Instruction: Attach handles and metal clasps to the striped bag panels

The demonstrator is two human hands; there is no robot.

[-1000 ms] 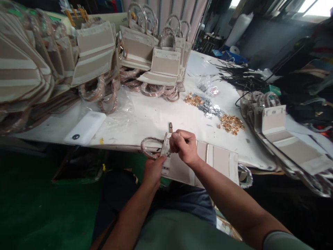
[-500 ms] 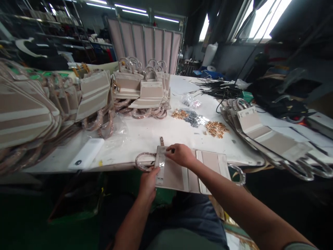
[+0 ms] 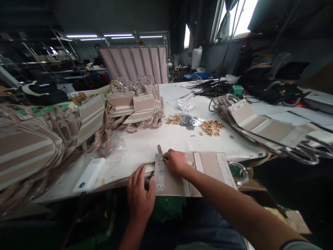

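Observation:
A flat beige bag (image 3: 208, 166) with white stripes lies opened out on the near edge of the white table (image 3: 145, 139). Its plastic-wrapped handle (image 3: 240, 172) sticks out on the right. A clear-covered strip with small metal fittings (image 3: 160, 172) runs down its left end. My right hand (image 3: 175, 161) rests on the bag's top left corner with the fingers curled; what they hold is hidden. My left hand (image 3: 140, 194) lies with fingers stretched over the bag's left edge and the handle there. A small strap piece (image 3: 159, 149) lies just beyond the bag.
Heaps of gold fittings (image 3: 212, 126) and silver fittings (image 3: 191, 121) lie mid-table. Stacks of similar bags stand at the left (image 3: 26, 146), at the back (image 3: 140, 104) and at the right (image 3: 260, 125). A white flat box (image 3: 88, 175) sits near the front edge. Black straps (image 3: 208, 88) lie far back.
The view has tilted up. The bag has come down flatter on the table. My right hand lowered onto its top corner, and my left hand slid left and opened over the handle.

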